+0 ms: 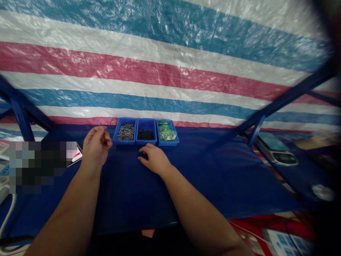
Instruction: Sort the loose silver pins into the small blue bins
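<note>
Three small blue bins stand side by side at the back of the blue table. The left bin (114, 139) holds many silver screws or nails (126, 132). Dark screw-like pieces (145, 134) lie in the middle bin (146, 142). In the right bin (167, 143) are clear bags with green contents (166, 131). My left hand (96, 145) is raised just left of the silver pieces, fingers curled in; whatever they hold, if anything, is hidden. In front of the middle bin, my right hand (155, 158) hovers low with thumb and forefinger apart, nothing visible between them.
Blue metal frame bars (282, 96) rise at both sides of the table (213, 170). A striped plastic sheet (170, 71) hangs behind. At far right sits a digital scale (282, 154). A phone-like edge (77, 155) shows beside a blurred-out patch at left, near a white cable (10, 209).
</note>
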The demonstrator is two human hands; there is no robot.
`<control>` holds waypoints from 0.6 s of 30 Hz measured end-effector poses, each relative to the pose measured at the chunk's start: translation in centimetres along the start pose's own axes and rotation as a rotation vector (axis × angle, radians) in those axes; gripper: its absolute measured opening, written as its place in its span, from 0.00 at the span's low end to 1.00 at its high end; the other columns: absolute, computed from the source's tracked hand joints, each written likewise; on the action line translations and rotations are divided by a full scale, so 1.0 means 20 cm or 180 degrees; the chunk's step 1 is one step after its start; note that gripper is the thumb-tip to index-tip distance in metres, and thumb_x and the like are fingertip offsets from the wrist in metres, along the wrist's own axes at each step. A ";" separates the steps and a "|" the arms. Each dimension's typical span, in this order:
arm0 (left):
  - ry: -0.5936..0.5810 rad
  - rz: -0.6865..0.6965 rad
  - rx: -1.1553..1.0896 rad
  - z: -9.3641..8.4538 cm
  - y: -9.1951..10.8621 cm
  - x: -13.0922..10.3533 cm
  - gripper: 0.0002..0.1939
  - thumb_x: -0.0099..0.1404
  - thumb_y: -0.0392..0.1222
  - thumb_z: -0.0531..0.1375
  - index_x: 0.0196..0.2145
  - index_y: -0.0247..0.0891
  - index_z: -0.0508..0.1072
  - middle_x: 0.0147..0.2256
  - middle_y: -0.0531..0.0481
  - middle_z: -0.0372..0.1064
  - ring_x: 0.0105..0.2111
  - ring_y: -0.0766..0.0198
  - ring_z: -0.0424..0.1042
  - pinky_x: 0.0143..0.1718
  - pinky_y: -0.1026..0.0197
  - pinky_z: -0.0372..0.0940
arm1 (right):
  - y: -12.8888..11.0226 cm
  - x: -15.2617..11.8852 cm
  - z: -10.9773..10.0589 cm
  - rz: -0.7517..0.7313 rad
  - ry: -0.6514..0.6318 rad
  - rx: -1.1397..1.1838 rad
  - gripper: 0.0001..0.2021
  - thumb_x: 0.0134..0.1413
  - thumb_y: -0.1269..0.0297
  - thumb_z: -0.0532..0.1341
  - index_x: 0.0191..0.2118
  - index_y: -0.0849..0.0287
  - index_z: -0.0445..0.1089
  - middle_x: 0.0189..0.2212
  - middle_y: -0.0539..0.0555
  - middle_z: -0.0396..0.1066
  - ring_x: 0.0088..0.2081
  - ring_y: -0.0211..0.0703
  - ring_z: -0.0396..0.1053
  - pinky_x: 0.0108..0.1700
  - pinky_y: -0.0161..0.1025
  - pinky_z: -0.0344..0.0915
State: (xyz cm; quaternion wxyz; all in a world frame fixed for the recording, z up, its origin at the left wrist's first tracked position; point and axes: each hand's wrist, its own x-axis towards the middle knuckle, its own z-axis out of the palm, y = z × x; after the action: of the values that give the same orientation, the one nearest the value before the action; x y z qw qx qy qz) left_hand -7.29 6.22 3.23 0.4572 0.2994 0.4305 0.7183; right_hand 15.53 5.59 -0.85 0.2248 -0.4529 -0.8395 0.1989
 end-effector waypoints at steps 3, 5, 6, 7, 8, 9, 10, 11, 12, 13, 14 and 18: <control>0.0160 0.0029 -0.0094 -0.01 0.01 0.02 0.09 0.59 0.44 0.65 0.32 0.39 0.70 0.17 0.60 0.58 0.14 0.73 0.56 0.15 0.69 0.50 | -0.02 0.01 0.03 0.0073 -0.0244 -0.0295 0.06 0.58 0.66 0.66 0.42 0.55 0.76 0.41 0.54 0.72 0.39 0.43 0.72 0.40 0.38 0.66; 0.0204 -0.0019 -0.0079 -0.02 0.01 0.02 0.09 0.58 0.45 0.64 0.31 0.39 0.69 0.17 0.61 0.56 0.13 0.74 0.53 0.14 0.68 0.47 | -0.03 0.01 0.03 0.0006 -0.0290 -0.0352 0.03 0.59 0.69 0.64 0.39 0.55 0.75 0.40 0.54 0.72 0.39 0.43 0.72 0.40 0.38 0.66; 0.0196 -0.0037 -0.0052 -0.02 0.01 0.02 0.10 0.57 0.45 0.64 0.31 0.39 0.68 0.17 0.61 0.55 0.13 0.74 0.53 0.15 0.68 0.47 | -0.03 0.01 0.03 -0.0081 -0.0304 -0.0334 0.03 0.60 0.70 0.63 0.38 0.56 0.74 0.40 0.54 0.72 0.40 0.43 0.71 0.41 0.38 0.66; 0.0182 -0.0033 -0.0022 -0.01 0.01 0.02 0.10 0.57 0.45 0.64 0.31 0.39 0.68 0.17 0.61 0.55 0.13 0.74 0.53 0.15 0.68 0.47 | -0.03 0.00 0.01 -0.0203 -0.0307 -0.0264 0.03 0.60 0.70 0.62 0.37 0.57 0.74 0.40 0.54 0.72 0.41 0.44 0.71 0.42 0.38 0.67; 0.0168 -0.0015 0.0009 -0.01 0.01 0.01 0.09 0.57 0.44 0.64 0.31 0.39 0.68 0.17 0.61 0.54 0.14 0.74 0.53 0.15 0.68 0.46 | -0.03 -0.01 0.00 -0.0352 -0.0289 -0.0137 0.03 0.61 0.70 0.62 0.38 0.57 0.73 0.40 0.54 0.72 0.42 0.44 0.71 0.44 0.39 0.67; 0.0152 0.0009 0.0042 0.00 0.00 0.01 0.09 0.58 0.44 0.64 0.31 0.39 0.68 0.17 0.61 0.54 0.14 0.73 0.53 0.15 0.68 0.47 | -0.03 -0.01 -0.02 -0.0515 -0.0234 0.0036 0.03 0.62 0.70 0.61 0.39 0.57 0.72 0.40 0.55 0.72 0.43 0.44 0.71 0.46 0.39 0.67; 0.0140 0.0038 0.0077 0.00 0.00 0.01 0.08 0.58 0.43 0.63 0.31 0.39 0.68 0.18 0.61 0.55 0.14 0.73 0.54 0.15 0.67 0.47 | -0.03 -0.02 -0.04 -0.0658 -0.0108 0.0236 0.04 0.64 0.70 0.59 0.41 0.56 0.71 0.40 0.55 0.72 0.44 0.44 0.71 0.47 0.40 0.67; 0.0132 0.0068 0.0116 0.01 -0.01 0.00 0.07 0.58 0.43 0.63 0.30 0.39 0.68 0.18 0.61 0.55 0.14 0.73 0.54 0.16 0.67 0.47 | -0.03 -0.02 -0.05 -0.0754 0.0121 0.0418 0.05 0.65 0.69 0.58 0.43 0.56 0.71 0.40 0.55 0.73 0.45 0.45 0.71 0.48 0.41 0.67; 0.0120 0.0097 0.0168 0.01 -0.01 0.00 0.07 0.59 0.43 0.62 0.30 0.39 0.68 0.18 0.60 0.55 0.14 0.73 0.54 0.16 0.67 0.48 | -0.03 -0.02 -0.07 -0.0777 0.0451 0.0547 0.05 0.65 0.68 0.58 0.44 0.55 0.71 0.41 0.55 0.73 0.45 0.45 0.71 0.49 0.42 0.68; 0.0098 0.0120 0.0241 0.01 -0.02 0.00 0.07 0.59 0.44 0.62 0.31 0.40 0.68 0.18 0.60 0.55 0.14 0.73 0.54 0.16 0.67 0.48 | -0.03 0.00 -0.08 -0.0731 0.0843 0.0602 0.06 0.66 0.67 0.57 0.45 0.55 0.71 0.40 0.56 0.73 0.45 0.46 0.71 0.50 0.44 0.68; 0.0056 0.0141 0.0353 0.01 -0.04 -0.01 0.07 0.60 0.45 0.61 0.31 0.40 0.68 0.18 0.60 0.55 0.15 0.73 0.54 0.17 0.67 0.48 | -0.03 0.01 -0.08 -0.0626 0.1254 0.0579 0.06 0.66 0.67 0.57 0.45 0.55 0.71 0.41 0.57 0.73 0.45 0.48 0.70 0.51 0.46 0.67; -0.0181 0.0543 0.1507 -0.02 -0.09 0.00 0.09 0.65 0.48 0.58 0.33 0.39 0.71 0.21 0.58 0.60 0.19 0.70 0.59 0.20 0.67 0.54 | -0.02 0.09 -0.06 -0.0026 0.2039 -0.0070 0.10 0.62 0.66 0.60 0.48 0.58 0.73 0.49 0.61 0.70 0.52 0.54 0.66 0.58 0.54 0.63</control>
State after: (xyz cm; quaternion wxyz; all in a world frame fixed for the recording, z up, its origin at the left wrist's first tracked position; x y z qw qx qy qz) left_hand -6.85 6.42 1.45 0.3240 0.4534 0.5469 0.6248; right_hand 14.97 6.94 0.67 0.4735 -0.4915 -0.7300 0.0361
